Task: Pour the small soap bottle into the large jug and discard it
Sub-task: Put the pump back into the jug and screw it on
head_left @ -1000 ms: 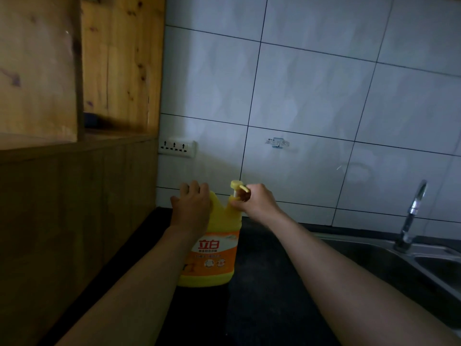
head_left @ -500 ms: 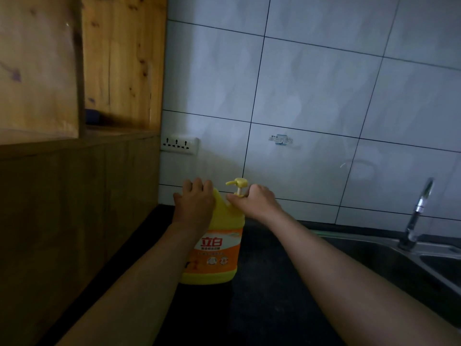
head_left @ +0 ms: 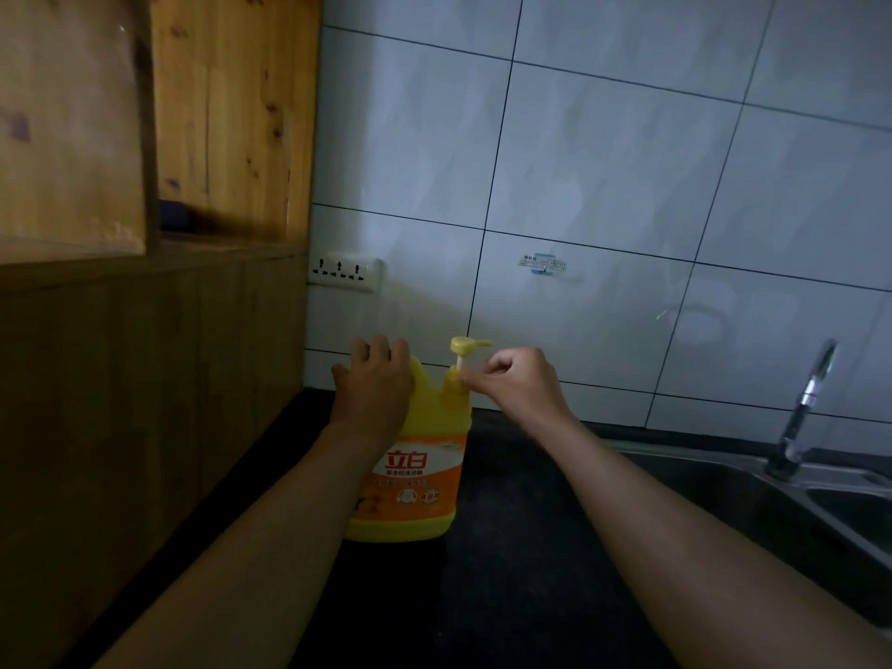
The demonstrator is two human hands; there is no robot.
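Large jug [head_left: 415, 475], yellow with an orange label, is held at two places. Right grip [head_left: 511, 383]: thumb and forefinger pinch the pump cap [head_left: 456, 386] at the neck, the other fingers curled in. The pump head [head_left: 466, 346] stands raised on its stem just above that pinch. Left grip [head_left: 374, 383]: laid over the jug's shoulder and handle, fingers curled over the top, grasping and steadying the body.

Position: the jug stands upright on the dark counter [head_left: 521, 548], directly between the two grips and touching both. It is near the wooden cabinet side [head_left: 145, 403] and below a wall socket [head_left: 343, 272].

Progress, as judged: early. The pump cap appears seated in the neck, so the jug is not yet open to receive anything. The small soap bottle is not in view, and nothing shows that any pouring has been done. What is left is to free and lift out the pump, bring the small bottle, empty it into the neck and discard it. No bin is visible.

Surroundings: a steel sink [head_left: 724, 480] with its tap [head_left: 803, 408] lies to the right, well apart from the jug.
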